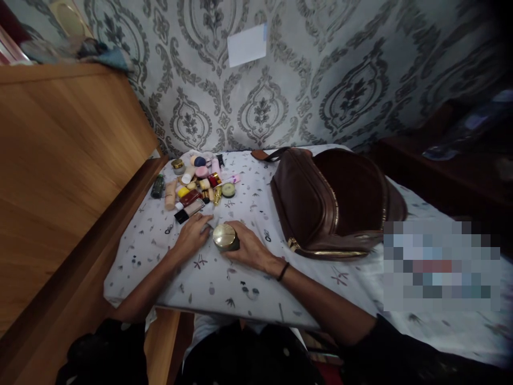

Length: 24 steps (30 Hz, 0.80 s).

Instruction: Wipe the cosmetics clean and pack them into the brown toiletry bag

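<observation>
My right hand (253,250) is wrapped round a jar with a shiny gold lid (224,236), low over the front middle of the table. Just left of it my left hand (191,234) rests with its fingers stretched out and nothing in them. Beyond that hand lies a bottle with a black cap (189,210). Several cosmetics crowd together behind it, among them a beige tube (170,194), a round green container (228,190), a pink round container (201,172) and another gold-lidded jar (177,166).
A brown leather bag (304,198) with its zip undone stands on the right of the patterned tablecloth (248,299). Wooden furniture (76,160) borders the left side. The patterned wall (260,107) rises behind. A blurred-out patch (441,267) hides something at the right.
</observation>
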{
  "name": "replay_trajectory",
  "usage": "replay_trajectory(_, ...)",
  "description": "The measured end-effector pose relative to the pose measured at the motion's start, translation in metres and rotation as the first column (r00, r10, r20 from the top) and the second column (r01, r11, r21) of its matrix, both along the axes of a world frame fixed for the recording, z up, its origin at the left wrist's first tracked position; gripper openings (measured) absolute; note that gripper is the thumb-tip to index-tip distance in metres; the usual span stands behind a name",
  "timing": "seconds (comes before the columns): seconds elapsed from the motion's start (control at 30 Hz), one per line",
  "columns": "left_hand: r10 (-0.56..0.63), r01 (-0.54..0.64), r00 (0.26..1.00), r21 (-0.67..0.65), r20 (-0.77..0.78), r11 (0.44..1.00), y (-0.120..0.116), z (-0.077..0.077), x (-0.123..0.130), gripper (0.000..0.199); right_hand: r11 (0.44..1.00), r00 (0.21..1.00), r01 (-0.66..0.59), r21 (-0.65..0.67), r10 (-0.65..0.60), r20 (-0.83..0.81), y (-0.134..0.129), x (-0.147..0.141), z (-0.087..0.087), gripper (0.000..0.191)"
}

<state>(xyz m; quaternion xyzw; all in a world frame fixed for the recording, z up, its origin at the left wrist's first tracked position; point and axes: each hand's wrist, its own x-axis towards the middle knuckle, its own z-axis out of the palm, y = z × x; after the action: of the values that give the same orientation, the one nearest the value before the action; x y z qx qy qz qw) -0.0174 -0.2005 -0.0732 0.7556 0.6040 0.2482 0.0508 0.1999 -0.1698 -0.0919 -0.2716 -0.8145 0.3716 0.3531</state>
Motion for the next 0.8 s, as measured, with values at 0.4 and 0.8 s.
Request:
replay_trajectory(0.4,0.035,0.109,0.771,-0.185,0.636,0.977,0.0,0.016,0.026,0.039,0.988,0.988,-0.148,0.049,0.151,-0.046,-0.007,0.0,0.006,0.058)
replay_trajectory(0.8,0.128,0.023,0.715,-0.205,0.688,0.978,0.004,0.01,0.029,0.038,0.98,0.983,-0.182,-0.079,0.182,-0.01,-0.01,0.002,0.02,0.051)
